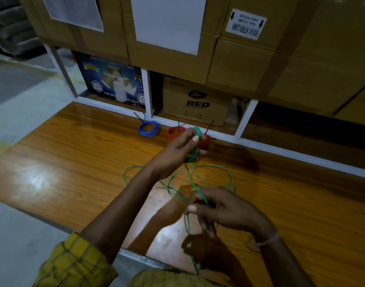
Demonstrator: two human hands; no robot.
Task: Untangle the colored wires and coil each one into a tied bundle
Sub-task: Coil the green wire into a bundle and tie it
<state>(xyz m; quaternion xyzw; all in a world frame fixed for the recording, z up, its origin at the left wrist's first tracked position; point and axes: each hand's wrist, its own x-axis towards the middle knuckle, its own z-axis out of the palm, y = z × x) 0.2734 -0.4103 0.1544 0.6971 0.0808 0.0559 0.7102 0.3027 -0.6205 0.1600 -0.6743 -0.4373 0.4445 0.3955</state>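
A green wire [189, 179] is held above the table [73, 162] by both hands. The left hand [177, 154] is raised, and the gathered upper loops are pinched between its thumb and curled fingers. The right hand [221, 208] is lower and nearer the body; a strand is pinched between its thumb and fingertips. Loose green loops are spread on the wood between and around the hands, and one strand trails down toward the lap. A tied blue coil [148, 129] and a red coil [174, 132] are set at the table's far edge, against the shelf frame [147, 90]. A second red coil [205, 141] is partly hidden behind the left hand.
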